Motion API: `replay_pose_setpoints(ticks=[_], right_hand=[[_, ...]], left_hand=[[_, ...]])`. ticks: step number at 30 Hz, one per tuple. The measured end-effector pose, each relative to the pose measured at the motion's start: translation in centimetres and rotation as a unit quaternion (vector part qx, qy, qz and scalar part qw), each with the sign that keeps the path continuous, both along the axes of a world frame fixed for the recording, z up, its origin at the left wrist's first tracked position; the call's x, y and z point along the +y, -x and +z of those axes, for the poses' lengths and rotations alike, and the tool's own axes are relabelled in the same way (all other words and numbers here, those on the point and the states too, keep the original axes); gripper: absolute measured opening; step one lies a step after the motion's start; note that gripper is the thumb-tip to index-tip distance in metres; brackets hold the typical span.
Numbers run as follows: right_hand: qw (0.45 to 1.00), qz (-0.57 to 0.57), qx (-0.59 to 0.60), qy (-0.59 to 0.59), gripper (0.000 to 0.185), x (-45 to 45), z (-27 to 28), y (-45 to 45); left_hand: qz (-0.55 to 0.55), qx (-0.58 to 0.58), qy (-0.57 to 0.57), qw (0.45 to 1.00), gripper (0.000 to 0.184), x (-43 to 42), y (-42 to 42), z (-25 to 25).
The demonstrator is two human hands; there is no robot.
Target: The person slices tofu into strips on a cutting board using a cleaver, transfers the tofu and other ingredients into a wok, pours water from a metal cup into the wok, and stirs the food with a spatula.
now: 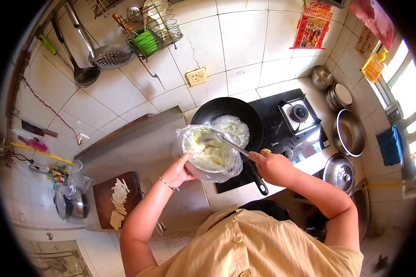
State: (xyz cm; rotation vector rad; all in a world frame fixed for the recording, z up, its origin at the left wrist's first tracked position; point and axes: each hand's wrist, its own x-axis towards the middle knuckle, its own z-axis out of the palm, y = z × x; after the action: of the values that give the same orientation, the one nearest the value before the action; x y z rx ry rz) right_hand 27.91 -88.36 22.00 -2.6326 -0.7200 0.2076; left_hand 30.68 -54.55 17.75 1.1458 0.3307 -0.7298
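My left hand (pixel 176 172) grips the near left rim of a bowl (pixel 199 170) wrapped in clear plastic. Inside the bowl is a pale, wet mixture with yellow-green pieces. My right hand (pixel 276 168) is closed around the handle of a metal spoon (pixel 235 147), whose head dips into the mixture and is partly hidden by it. The bowl is held over the near left side of a black wok (pixel 207 111) and hides part of it. Whitish, bubbly food (pixel 233 128) lies in the wok, and the wok's black handle (pixel 259 182) points towards me.
The wok sits on a black gas hob (pixel 268 108) with a second burner (pixel 299 113) to its right. Steel bowls (pixel 349 131) and a pot lid (pixel 339 173) line the right side. At left, a cutting board (pixel 101 203) carries white strips (pixel 120 194). Ladles (pixel 85 76) hang above.
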Motion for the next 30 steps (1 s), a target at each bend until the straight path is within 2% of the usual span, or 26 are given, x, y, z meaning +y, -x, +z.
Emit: replay_pose_setpoints(ticks=[4,6,9,12,19,21,25,27,30], right_hand=[[1.0,0.007,-0.006,-0.018,0.037,0.0,0.2,0.3],[0.998,0.05,-0.008,-0.036,0.036,-0.1,0.5,0.1],[1.0,-0.017,-0.014,-0.01,0.037,0.5,-0.7,-0.7],[0.998,0.033,0.042,-0.034,0.038,0.0,-0.2,-0.5],[0.999,-0.003,0.033,-0.028,0.034,0.7,0.2,-0.3],[0.993,0.066,0.045,-0.088,0.033,0.7,0.2,0.1],[0.999,-0.006,0.02,-0.049,0.034,1.5,0.2,-0.2],[0.995,0.019,0.029,-0.093,0.034,1.9,-0.5,-0.7],[0.991,0.082,0.055,-0.092,0.034,1.0,1.1,-0.4]], left_hand=[[-0.006,-0.004,-0.02,1.0,0.054,0.7,-0.7,0.3],[0.005,-0.006,-0.048,0.999,0.055,0.7,-1.1,0.1],[0.023,-0.024,-0.059,0.998,0.056,0.8,-1.1,-1.0],[0.024,-0.032,-0.05,0.998,0.058,1.2,-1.2,-1.6],[0.032,-0.028,-0.054,0.998,0.055,0.2,-0.3,-0.9],[0.027,-0.008,-0.032,0.999,0.054,0.3,-0.3,-1.3],[-0.007,0.0,0.014,1.0,0.055,0.2,0.1,-1.5],[0.003,0.015,0.087,0.996,0.055,0.2,0.1,-2.4],[0.036,0.037,0.106,0.993,0.055,0.6,0.4,-2.4]])
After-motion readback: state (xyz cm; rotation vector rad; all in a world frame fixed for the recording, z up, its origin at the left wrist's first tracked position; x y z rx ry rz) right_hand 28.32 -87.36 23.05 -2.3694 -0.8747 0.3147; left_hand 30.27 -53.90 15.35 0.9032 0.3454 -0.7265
